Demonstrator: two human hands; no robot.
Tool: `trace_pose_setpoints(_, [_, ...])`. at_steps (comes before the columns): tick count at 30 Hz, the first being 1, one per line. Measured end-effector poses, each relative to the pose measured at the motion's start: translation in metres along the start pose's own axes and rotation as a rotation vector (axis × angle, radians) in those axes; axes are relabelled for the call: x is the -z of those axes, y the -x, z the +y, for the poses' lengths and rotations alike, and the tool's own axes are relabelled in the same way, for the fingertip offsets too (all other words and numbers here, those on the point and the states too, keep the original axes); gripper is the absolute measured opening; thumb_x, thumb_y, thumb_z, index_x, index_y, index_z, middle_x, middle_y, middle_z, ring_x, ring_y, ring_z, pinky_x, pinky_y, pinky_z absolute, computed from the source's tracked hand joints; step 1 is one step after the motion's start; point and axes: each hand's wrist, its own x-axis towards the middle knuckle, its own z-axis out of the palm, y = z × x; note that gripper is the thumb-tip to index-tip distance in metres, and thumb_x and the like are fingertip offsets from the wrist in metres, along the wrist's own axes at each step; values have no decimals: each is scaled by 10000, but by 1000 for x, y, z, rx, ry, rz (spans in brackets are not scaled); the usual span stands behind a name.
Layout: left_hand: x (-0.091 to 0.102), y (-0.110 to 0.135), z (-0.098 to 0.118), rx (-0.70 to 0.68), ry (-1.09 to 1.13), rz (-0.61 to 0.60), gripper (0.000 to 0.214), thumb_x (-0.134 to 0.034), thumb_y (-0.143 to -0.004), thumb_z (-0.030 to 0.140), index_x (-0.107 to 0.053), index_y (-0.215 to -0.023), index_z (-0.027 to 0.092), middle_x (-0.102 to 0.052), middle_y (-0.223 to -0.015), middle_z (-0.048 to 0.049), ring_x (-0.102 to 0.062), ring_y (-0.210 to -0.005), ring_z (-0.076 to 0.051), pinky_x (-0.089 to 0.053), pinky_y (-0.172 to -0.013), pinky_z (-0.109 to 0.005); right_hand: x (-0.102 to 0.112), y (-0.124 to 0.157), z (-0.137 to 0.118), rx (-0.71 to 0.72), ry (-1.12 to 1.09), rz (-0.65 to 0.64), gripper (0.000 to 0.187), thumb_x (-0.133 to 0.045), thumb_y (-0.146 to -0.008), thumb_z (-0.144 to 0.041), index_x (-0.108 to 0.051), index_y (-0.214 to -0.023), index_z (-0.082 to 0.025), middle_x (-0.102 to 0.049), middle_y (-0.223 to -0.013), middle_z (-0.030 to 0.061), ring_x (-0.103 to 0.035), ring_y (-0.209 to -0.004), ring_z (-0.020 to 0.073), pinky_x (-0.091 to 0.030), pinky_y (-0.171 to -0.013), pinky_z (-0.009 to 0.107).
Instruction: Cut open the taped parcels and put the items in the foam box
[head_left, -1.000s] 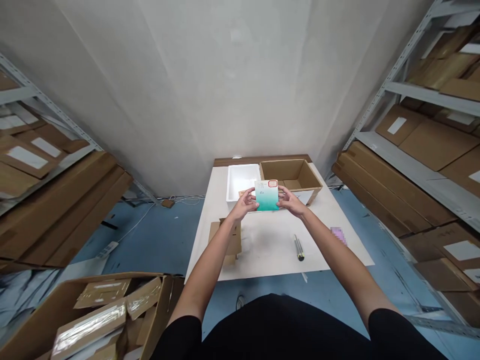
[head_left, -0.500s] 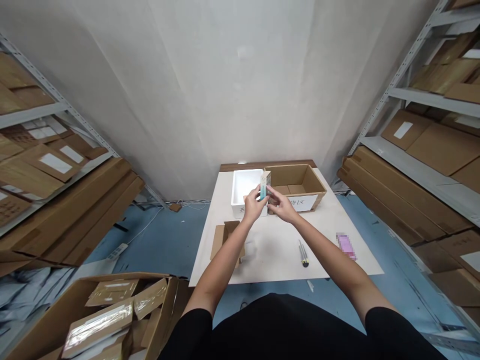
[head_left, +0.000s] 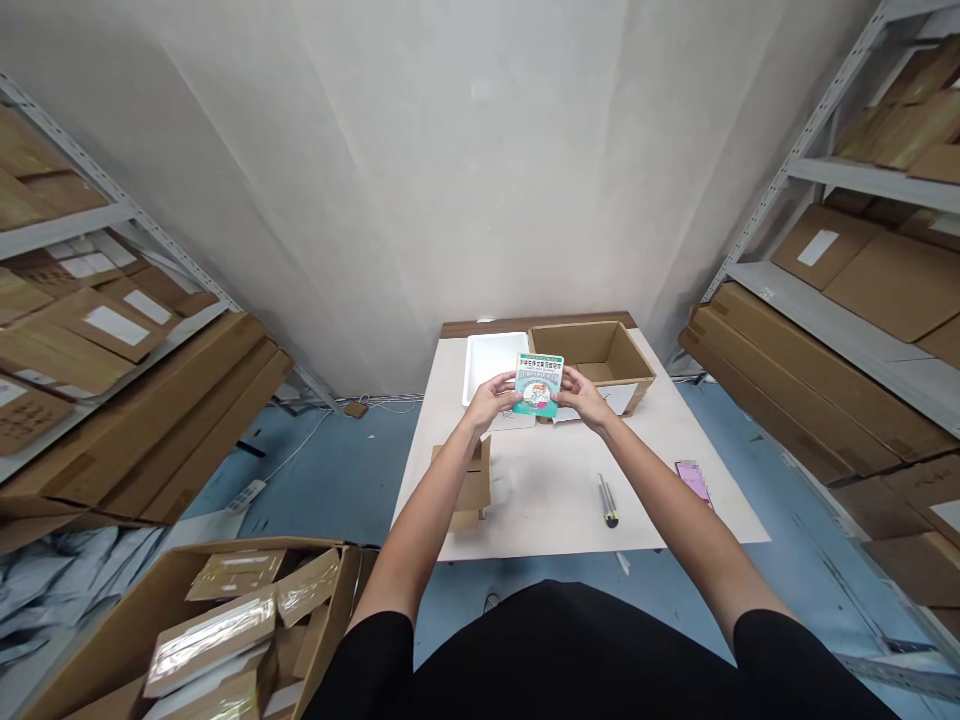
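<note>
I hold a small teal and white printed box [head_left: 538,385] up in front of me with both hands. My left hand [head_left: 496,397] grips its left edge and my right hand [head_left: 584,397] grips its right edge, fingers closed on it. Its printed front with a cartoon picture faces me. Behind it on the white table [head_left: 547,490] stand a white foam box [head_left: 491,362] and an open cardboard box [head_left: 598,358].
A small open brown carton [head_left: 469,482] sits at the table's left edge. A utility knife [head_left: 608,501] and a pink object [head_left: 692,478] lie on the right. An open cardboard box of packets [head_left: 214,630] stands on the floor at lower left. Shelves of cartons line both sides.
I have turned the box around in my hands: first its plain back faced me, then its thin edge, now its printed front.
</note>
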Motion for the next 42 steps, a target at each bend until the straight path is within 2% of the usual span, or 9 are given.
trace_pose_setpoints(6, [-30, 1, -3, -270, -320, 320, 605, -865, -814, 442, -702, -1363, 247, -701, -1303, -118, -691, -1156, -263, -596, -966, -422, -7, 1, -9, 3, -32, 74, 851, -881, -717, -357, -553, -1501, -318, -691, -1423, 95, -708, -1181, 316, -644, -883, 459])
trace_pose_setpoints(11, [-68, 3, -1, -444, -475, 222, 707, -870, -822, 436, -642, -1469, 265, -624, -1466, -122, -603, -1335, -318, -567, -1060, -439, -16, 10, -20, 103, 15, -36, 720, -802, -812, -411, -590, -1499, -376, -502, -1644, 44, -551, -1427, 346, -552, -1086, 528])
trace_pose_setpoints(13, [-70, 2, 2, -421, -368, 210, 716, -860, -832, 452, -636, -1481, 248, -624, -1468, -130, -635, -1295, -314, -573, -1039, -426, -13, 11, -21, 131, 34, -58, 683, -783, -833, -423, -601, -1490, -379, -514, -1634, 35, -526, -1453, 329, -492, -1157, 541])
trace_pose_setpoints(17, [-58, -1, 5, -298, -35, 134, 731, -857, -815, 512, -656, -1457, 227, -670, -1409, -128, -696, -1175, -282, -594, -945, -383, 9, 8, -16, 136, 91, 135, 733, -833, -793, -423, -593, -1480, -334, -618, -1512, 90, -582, -1373, 303, -473, -1169, 532])
trace_pose_setpoints(20, [-52, -3, 3, -197, 106, 105, 847, -920, -733, 516, -633, -1478, 232, -720, -1341, -125, -705, -1117, -263, -586, -884, -357, 24, 7, -8, 40, 51, 121, 771, -855, -756, -431, -582, -1468, -314, -705, -1362, 101, -661, -1223, 296, -571, -1019, 514])
trace_pose_setpoints(24, [-49, -8, -2, -50, 60, 139, 887, -954, -695, 472, -625, -1486, 242, -746, -1293, -122, -709, -1060, -236, -559, -833, -323, 33, 6, 0, 7, -35, 86, 771, -875, -719, -438, -613, -1429, -295, -764, -1212, 76, -707, -1018, 261, -609, -817, 403])
trace_pose_setpoints(32, [-3, -34, -17, -1, 34, 192, 805, -923, -707, 389, -646, -1451, 257, -677, -1327, -105, -681, -1142, -240, -571, -933, -377, 28, -52, 23, -13, -71, 120, 808, -904, -698, -470, -643, -1444, -305, -764, -1126, 41, -695, -980, 233, -566, -759, 335])
trace_pose_setpoints(38, [56, -83, -59, 58, 43, 260, 711, -839, -784, 351, -637, -1458, 248, -655, -1262, -86, -681, -1080, -215, -586, -949, -416, 11, -129, 80, -125, -43, 258, 766, -915, -658, -524, -701, -1338, -243, -740, -976, 17, -668, -881, 198, -540, -721, 303])
trace_pose_setpoints(42, [92, -124, -90, 171, 45, 308, 730, -811, -811, 342, -592, -1498, 229, -681, -1279, -110, -693, -1087, -231, -577, -987, -450, 7, -176, 121, -240, 18, 343, 713, -889, -674, -481, -705, -1316, -230, -749, -1019, 44, -672, -909, 206, -549, -734, 304])
